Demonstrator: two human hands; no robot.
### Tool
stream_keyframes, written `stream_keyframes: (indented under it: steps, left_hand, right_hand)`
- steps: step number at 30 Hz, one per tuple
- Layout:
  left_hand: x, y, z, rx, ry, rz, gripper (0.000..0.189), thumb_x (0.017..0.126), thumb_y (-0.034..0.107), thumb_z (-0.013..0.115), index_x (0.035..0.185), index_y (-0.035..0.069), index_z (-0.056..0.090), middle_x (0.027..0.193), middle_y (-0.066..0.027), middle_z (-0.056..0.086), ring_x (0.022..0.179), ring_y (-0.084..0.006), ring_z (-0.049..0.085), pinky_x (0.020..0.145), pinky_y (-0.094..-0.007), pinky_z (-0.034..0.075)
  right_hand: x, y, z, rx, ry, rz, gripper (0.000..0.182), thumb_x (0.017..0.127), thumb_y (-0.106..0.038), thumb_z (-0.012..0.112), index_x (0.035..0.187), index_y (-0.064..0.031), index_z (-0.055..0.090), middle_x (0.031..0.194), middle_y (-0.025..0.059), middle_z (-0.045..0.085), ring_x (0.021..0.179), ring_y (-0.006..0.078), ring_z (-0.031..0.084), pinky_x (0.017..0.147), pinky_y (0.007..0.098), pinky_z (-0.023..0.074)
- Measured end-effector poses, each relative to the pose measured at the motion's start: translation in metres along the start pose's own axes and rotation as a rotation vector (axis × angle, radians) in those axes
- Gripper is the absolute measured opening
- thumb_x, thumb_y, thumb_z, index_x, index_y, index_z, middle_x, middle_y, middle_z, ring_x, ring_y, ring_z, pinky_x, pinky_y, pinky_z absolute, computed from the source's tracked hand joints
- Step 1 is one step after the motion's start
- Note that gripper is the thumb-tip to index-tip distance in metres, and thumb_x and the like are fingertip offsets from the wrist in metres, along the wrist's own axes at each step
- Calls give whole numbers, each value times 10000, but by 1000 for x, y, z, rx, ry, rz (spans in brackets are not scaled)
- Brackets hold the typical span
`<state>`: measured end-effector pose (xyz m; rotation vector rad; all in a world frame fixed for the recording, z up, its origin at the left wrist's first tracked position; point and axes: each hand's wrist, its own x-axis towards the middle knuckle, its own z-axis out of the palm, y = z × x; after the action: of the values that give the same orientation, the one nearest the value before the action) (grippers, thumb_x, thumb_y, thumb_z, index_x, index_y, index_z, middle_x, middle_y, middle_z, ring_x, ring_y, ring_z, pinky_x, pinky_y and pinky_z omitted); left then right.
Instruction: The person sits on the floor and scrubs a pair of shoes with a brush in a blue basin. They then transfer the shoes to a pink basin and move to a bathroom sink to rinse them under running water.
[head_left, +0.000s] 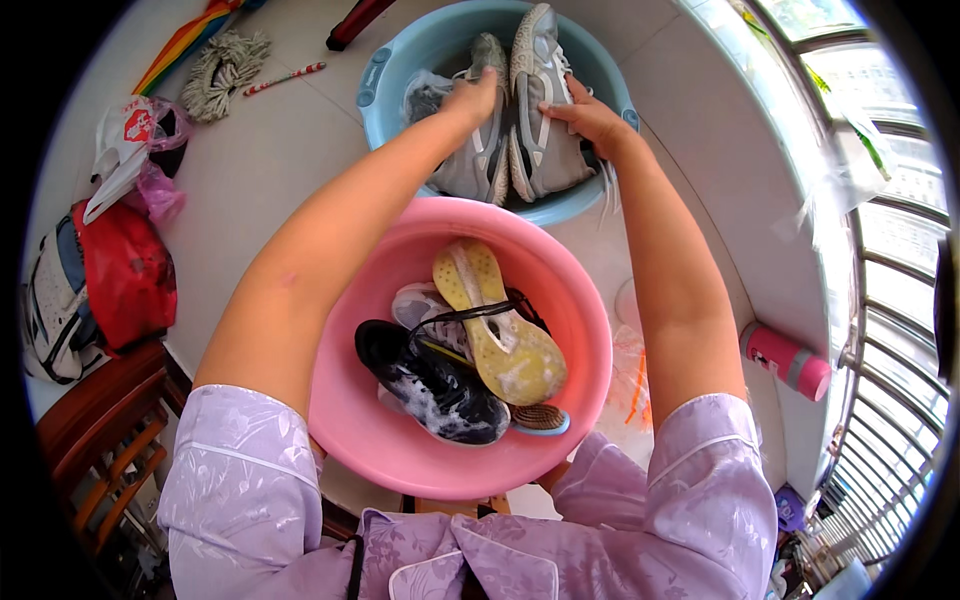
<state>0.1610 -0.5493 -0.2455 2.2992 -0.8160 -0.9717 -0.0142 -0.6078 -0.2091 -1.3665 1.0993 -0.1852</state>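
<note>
My left hand (472, 99) grips a wet grey sneaker (476, 161) in the blue plastic basin (390, 112); its palm side is hidden. My right hand (594, 121) is closed around the matching grey sneaker (538, 124), thumb on its side, and the two soles face each other. A dark translucent bundle (426, 96) lies in the basin left of my left hand. Nearer to me is a pink plastic basin (349, 405). Inside it are a soapy black sneaker (442, 390), another shoe showing its yellow sole (517, 352), a pale sneaker (420, 304) partly underneath, and a scrub brush (541, 418).
A mop head (223, 75), a striped stick (285, 78), plastic bags (131, 142) and a red bag (127, 277) lie to the left. At right, a pink bottle (786, 361) stands near the barred window (900, 270). A wooden chair (112, 442) is at lower left.
</note>
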Motion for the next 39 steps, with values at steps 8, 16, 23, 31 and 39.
stream_keyframes:
  steps: [8, 16, 23, 31, 39]
  left_hand:
    - [6, -25, 23, 185, -24, 164, 787, 850, 587, 251, 1301, -58, 218, 1201, -321, 430, 1105, -450, 439, 951, -442, 339]
    - [23, -32, 12, 101, -151, 151, 780, 889, 562, 191, 1077, -120, 520, 1144, -294, 498, 1073, -417, 485, 924, -408, 360]
    - [32, -56, -5, -617, -617, -375, 789, 848, 638, 226, 1271, -8, 386, 1188, -196, 513, 1078, -316, 504, 919, -440, 377]
    - [30, -54, 6, 148, -31, 34, 680, 910, 470, 148, 1115, -52, 532, 1152, -264, 511, 1090, -398, 478, 969, -409, 334]
    - [12, -45, -10, 356, 24, 168, 639, 912, 443, 196, 1031, -47, 589, 1110, -285, 522, 1087, -392, 482, 936, -428, 357]
  right_hand:
    - [10, 33, 37, -275, 337, -110, 781, 778, -349, 619, 1366, -67, 189, 1259, 224, 445, 1162, 325, 446, 952, 338, 344]
    - [2, 35, 38, -413, 423, -197, 794, 794, -453, 571, 1364, -50, 194, 1241, 224, 460, 1147, 349, 453, 938, 343, 352]
    - [-26, -33, 39, -904, 406, -95, 598, 765, -426, 605, 1132, 10, 423, 998, 252, 581, 948, 382, 559, 791, 412, 443]
    - [-13, -6, 5, -735, 412, 98, 575, 738, -405, 588, 1104, 33, 516, 1066, 229, 575, 976, 337, 569, 810, 365, 445]
    - [12, 9, 19, -709, 322, 128, 350, 707, -181, 542, 960, 50, 617, 1007, 247, 589, 954, 344, 581, 817, 367, 453]
